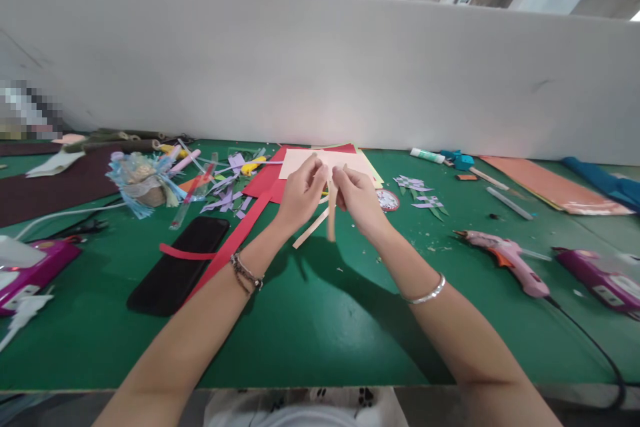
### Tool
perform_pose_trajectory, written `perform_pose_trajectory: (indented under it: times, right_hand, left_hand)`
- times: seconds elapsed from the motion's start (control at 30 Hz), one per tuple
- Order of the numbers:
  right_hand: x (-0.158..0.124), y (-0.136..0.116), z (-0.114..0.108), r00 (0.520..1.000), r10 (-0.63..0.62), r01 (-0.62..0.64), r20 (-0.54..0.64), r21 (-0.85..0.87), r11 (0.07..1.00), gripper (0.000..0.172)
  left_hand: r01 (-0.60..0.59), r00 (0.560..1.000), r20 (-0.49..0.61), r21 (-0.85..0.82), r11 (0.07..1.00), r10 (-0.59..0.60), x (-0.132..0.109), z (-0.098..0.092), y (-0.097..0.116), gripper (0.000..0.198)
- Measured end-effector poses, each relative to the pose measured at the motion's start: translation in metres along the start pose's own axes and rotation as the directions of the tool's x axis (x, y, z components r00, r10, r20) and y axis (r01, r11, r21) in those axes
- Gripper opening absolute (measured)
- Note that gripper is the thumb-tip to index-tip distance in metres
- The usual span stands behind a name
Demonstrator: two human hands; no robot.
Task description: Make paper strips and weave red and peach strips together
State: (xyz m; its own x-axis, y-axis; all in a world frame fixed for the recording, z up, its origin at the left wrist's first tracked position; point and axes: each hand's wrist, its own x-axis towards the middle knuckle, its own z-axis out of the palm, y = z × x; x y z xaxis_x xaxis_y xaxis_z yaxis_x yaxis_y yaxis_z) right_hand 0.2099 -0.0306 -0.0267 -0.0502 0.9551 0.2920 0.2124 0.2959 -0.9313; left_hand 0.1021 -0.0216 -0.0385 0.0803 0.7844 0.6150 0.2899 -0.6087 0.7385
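My left hand (304, 190) and my right hand (357, 193) meet above the middle of the green table, fingertips pinched close together. Between them a narrow peach paper strip (331, 217) hangs down, held at its upper end by both hands. Another peach strip (310, 230) slants below my left hand; whether it is held or lies on the table I cannot tell. Behind the hands lie a pale pink paper sheet (295, 163) and red paper (263, 180). A long red strip (245, 227) runs beneath my left forearm.
A black phone (177, 270) lies left, near purple paper scraps (227, 197) and a blue-fringed bundle (145, 180). On the right are a pink glue gun (505, 257), purple paper flowers (413, 183), a glue stick (427, 155) and a purple power strip (597, 277). A white partition (320, 67) stands behind.
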Motion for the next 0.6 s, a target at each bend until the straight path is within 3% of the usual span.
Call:
perform_pose_trajectory:
  times: [0.13, 0.27, 0.4, 0.6]
  right_hand:
    - [0.0014, 0.0007, 0.0001, 0.998, 0.024, -0.018, -0.057, 0.088, 0.996, 0.039]
    - [0.0009, 0.0002, 0.0006, 0.997, -0.017, 0.02, -0.072, 0.041, 0.999, 0.041]
    - [-0.0011, -0.0005, 0.0021, 0.997, -0.073, 0.071, -0.021, -0.06, 0.996, 0.044]
    - [-0.0035, 0.0002, 0.0051, 0.996, -0.09, 0.088, -0.017, -0.084, 0.993, 0.042]
  left_hand:
    - [-0.031, 0.996, 0.082, 0.107, 0.994, 0.023, 0.0013, 0.0014, -0.0024, 0.028]
    - [-0.079, 0.992, 0.103, 0.125, 0.989, 0.066, 0.0003, 0.0017, -0.003, 0.03]
    - [-0.049, 0.998, 0.051, 0.139, 0.989, 0.043, -0.0007, 0.0008, -0.0031, 0.031]
    - [-0.096, 0.993, -0.054, 0.175, 0.98, 0.107, -0.002, 0.0039, -0.0057, 0.033]
